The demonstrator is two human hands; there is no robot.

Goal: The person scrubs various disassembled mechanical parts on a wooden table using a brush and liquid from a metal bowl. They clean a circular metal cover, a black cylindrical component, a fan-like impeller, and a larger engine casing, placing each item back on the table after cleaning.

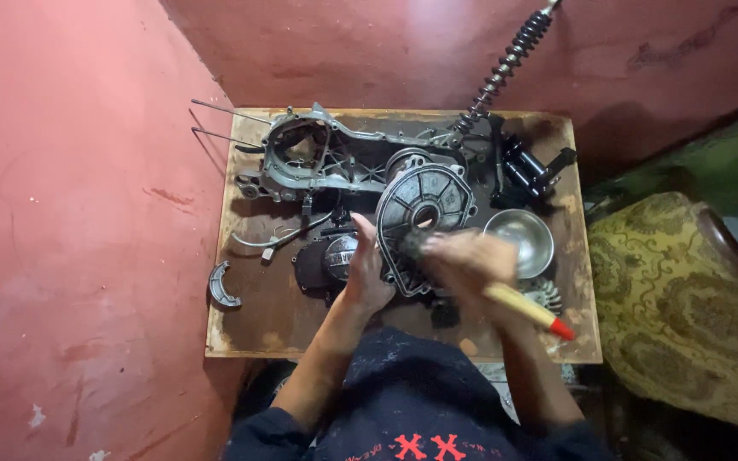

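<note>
Round ribbed engine cover (424,213) is held tilted up on the wooden board (249,324), in front of the crankcase (318,162). Left hand (367,271) is closed on the cover's lower-left rim, thumb pointing up along the edge. Right hand (465,263) is wrapped around a brush with a yellow handle and red tip (530,309); the bristle end sits against the cover's lower face. The hand is motion-blurred, so finger placement can't be made out exactly.

Progress, as a judgement: brushing of the cover looks mid-way. The ribs and centre bore still appear dark and grimy, and no clearly clean patch is seen. The other parts look untouched by the brush: a dark round cover (322,263) just left of the hands, a curved brake shoe (222,286) near the board's left edge, a finned part (547,294) under the brush handle. A steel bowl (520,239) sits just right of the cover; its contents can't be told. A shock absorber (506,68) leans on the wall behind.
</note>
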